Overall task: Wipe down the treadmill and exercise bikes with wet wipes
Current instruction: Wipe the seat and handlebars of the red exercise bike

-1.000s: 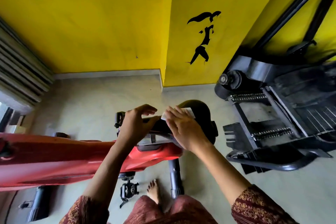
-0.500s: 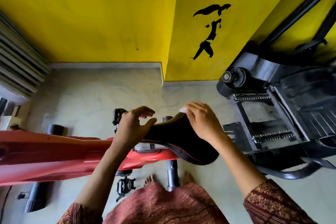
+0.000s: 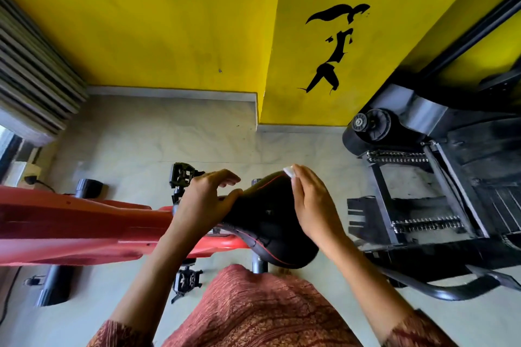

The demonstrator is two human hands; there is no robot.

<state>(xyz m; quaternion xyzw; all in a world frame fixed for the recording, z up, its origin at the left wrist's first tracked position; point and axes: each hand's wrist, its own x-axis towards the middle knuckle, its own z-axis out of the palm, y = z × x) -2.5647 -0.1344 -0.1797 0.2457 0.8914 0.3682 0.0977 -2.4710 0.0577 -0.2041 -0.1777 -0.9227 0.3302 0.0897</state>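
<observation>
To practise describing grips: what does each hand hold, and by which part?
The left hand holds the saddle by its narrow nose; the right hand presses a white wipe flat against the saddle's far edge.

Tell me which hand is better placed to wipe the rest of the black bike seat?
Right. The right hand presses the white wipe on the seat, at its far edge; the left hand only grips the seat's narrow end, steadying it.

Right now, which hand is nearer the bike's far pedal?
Left. The left hand holds the saddle by its nose, beside the far pedal; the right hand presses the wet wipe on the saddle's wide end, farther off.
</observation>
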